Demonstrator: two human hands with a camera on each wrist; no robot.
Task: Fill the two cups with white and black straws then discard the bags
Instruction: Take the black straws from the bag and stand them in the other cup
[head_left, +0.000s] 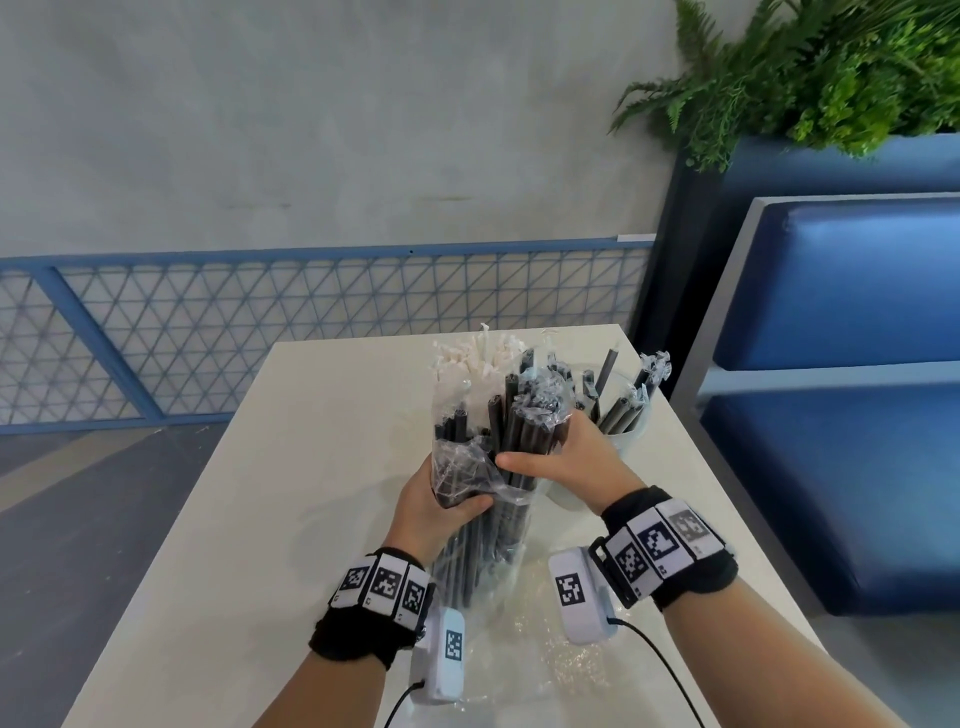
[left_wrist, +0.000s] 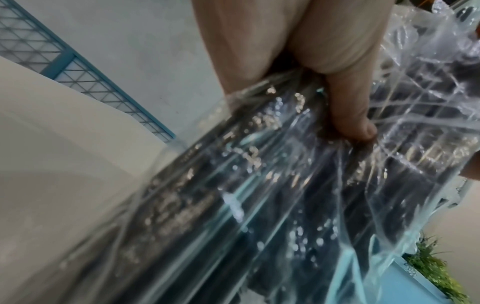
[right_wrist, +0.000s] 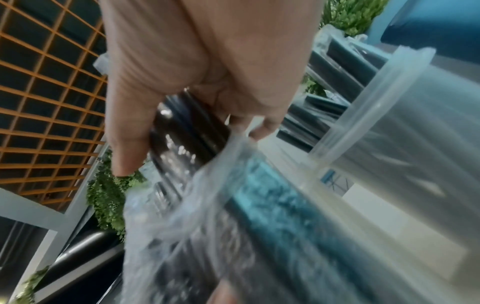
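Observation:
A clear plastic bag (head_left: 483, 561) of black straws (head_left: 511, 441) stands upright on the white table (head_left: 291, 467). My left hand (head_left: 457, 501) grips the bag around its middle, thumb pressed into the plastic (left_wrist: 350, 123). My right hand (head_left: 545, 454) grips a bundle of black straws (right_wrist: 187, 131) sticking out of the bag's mouth (right_wrist: 207, 216). Just right of that hand stands a translucent cup (head_left: 631, 436) (right_wrist: 415, 123) holding several wrapped black straws. White paper-wrapped straws (head_left: 478, 358) rise behind the bag; their cup is hidden.
Crinkled clear plastic (head_left: 566, 654) lies on the table between my wrists. A blue padded bench (head_left: 841, 291) stands close on the right under a green plant (head_left: 831, 67). A blue mesh railing (head_left: 260, 332) runs beyond the table's far edge.

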